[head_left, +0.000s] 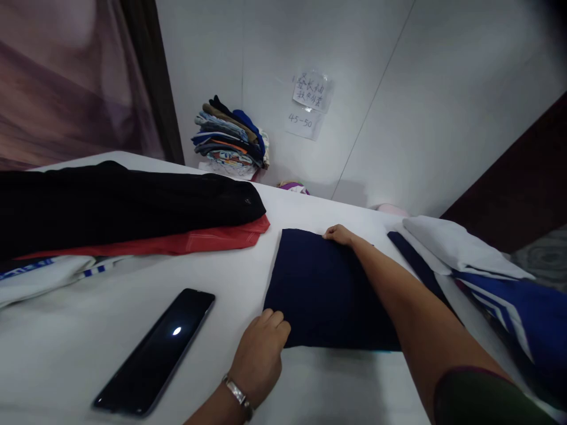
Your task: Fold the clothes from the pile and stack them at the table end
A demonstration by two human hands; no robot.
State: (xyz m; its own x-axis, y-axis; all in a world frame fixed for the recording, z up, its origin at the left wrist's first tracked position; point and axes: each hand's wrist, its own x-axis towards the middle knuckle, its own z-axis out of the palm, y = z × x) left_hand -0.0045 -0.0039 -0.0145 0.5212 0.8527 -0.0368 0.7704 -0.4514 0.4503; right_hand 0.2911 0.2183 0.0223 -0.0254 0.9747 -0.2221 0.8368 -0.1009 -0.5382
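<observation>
A folded navy blue garment [319, 289] lies flat on the white table [110, 324] in front of me. My left hand [261, 354], with a metal watch on the wrist, has its fingers curled and pinches the garment's near left corner. My right hand [339, 235] reaches across the cloth and grips its far edge, fingers closed on the fabric.
A black phone [155, 351] lies at the near left. A black garment [124, 203] over a red one [199, 241] covers the left. White and blue clothes [487, 265] lie at the right. A stack of folded clothes [230, 141] stands against the wall.
</observation>
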